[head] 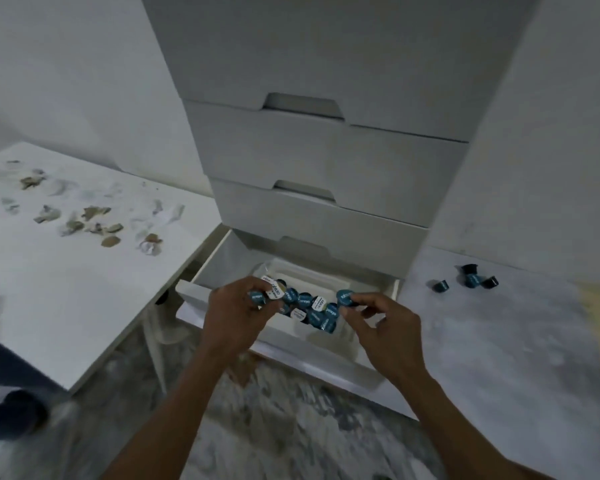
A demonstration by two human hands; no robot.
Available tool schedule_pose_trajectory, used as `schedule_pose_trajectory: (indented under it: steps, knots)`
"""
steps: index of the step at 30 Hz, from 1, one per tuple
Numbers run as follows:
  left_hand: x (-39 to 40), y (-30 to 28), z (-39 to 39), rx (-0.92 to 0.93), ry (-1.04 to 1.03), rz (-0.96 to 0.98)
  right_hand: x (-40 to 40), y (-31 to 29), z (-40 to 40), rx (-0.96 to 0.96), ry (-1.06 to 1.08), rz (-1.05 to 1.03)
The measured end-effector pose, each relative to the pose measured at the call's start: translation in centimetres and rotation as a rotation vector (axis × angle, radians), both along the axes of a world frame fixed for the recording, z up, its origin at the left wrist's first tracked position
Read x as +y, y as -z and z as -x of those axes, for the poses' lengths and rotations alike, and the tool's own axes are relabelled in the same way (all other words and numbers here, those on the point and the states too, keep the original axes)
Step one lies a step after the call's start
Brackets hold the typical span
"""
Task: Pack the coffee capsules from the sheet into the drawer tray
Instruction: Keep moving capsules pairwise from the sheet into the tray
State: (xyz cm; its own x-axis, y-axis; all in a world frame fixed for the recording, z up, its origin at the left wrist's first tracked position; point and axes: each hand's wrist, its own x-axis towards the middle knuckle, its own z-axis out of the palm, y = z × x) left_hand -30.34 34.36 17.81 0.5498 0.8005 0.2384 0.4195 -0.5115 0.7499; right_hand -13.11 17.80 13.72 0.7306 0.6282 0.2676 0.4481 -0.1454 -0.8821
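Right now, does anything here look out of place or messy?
Yes. Four capsules lie tipped over on the grey sheet right of the open drawer, not yet packed. The capsules in the tray are heaped, not in rows. Torn scraps litter the white table at left.

— What do I have in front of me?
— One white drawer cabinet (326,161), my view dim and grey.
— To my left?
— One white table (66,289), surface stained with brown scraps (84,220).
— Underfoot?
— Grey marbled floor (291,427).
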Motion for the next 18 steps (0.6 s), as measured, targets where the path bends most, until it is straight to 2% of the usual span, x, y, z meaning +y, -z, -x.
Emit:
schedule_pose_trajectory:
  steps: [7, 14, 18]
  knots:
    - [7.5, 2.7, -0.2, 0.175, 0.023, 0.049, 5.0, 1.3, -0.2, -0.021, 0.04, 0.105]
    - [15.0, 7.0, -4.3, 0.295, 0.106, 0.018, 12.2, 6.6, -2.6, -0.068, 0.033, 0.24]
    - [17.7, 10.0, -6.7, 0.374, 0.2, 0.019, 15.3, 8.5, -3.5, -0.026, -0.009, 0.335]
